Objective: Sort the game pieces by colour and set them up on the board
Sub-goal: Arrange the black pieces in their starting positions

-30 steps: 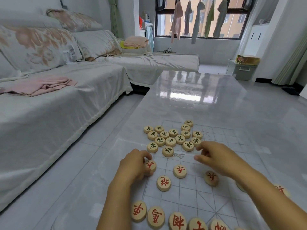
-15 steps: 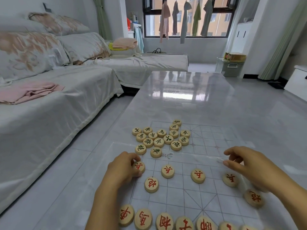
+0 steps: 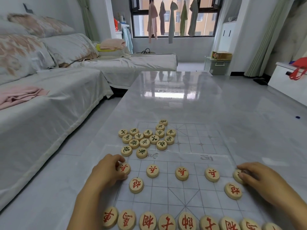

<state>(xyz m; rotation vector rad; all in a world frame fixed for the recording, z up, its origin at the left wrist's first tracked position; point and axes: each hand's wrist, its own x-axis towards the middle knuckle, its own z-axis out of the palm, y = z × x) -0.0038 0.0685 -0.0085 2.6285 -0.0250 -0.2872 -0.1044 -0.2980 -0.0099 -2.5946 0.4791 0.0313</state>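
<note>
I see round wooden game pieces on a thin gridded board (image 3: 196, 193) on a glossy table (image 3: 166, 100). The left hand (image 3: 106, 171) pinches the leftmost red soldier (image 3: 125, 168) by its rim. The right hand (image 3: 259, 178) curls its fingers over the rightmost red soldier (image 3: 237, 175). The pieces look light, hard and smooth, likely to slide, so I would grip the edges. I count sixteen red pieces (image 3: 181, 173) set out near me and sixteen dark pieces (image 3: 144, 143) heaped far left.
</note>
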